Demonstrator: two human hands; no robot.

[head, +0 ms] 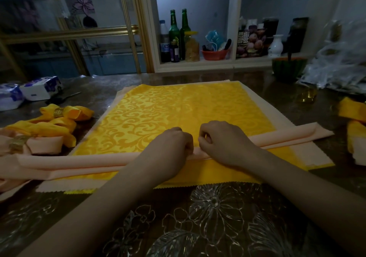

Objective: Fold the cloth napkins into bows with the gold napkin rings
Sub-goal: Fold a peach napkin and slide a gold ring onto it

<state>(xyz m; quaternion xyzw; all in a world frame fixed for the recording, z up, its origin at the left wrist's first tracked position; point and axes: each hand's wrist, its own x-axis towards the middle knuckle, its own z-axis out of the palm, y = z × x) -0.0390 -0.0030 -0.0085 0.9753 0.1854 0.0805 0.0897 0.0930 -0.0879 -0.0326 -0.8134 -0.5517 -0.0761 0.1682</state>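
Observation:
A yellow patterned napkin [168, 108] lies flat on a stack of napkins in the middle of the table. Across its near part runs a peach napkin [79, 160] folded into a long narrow band. My left hand [174, 144] and my right hand [219, 142] sit side by side at the band's middle, fingers curled and pinching its folds. At the left lie finished bows: a yellow one with a gold ring [60, 112] and a peach one with a gold ring [17, 143]. Another yellow and peach bow [354, 130] lies at the right edge.
Tissue packs [39, 87] sit at the far left. A green basket [287, 67] and clear plastic bags [336, 64] stand at the back right, with a gold ring [308, 95] near them. Bottles and jars fill the shelf behind. The table [217, 217] has a floral cover.

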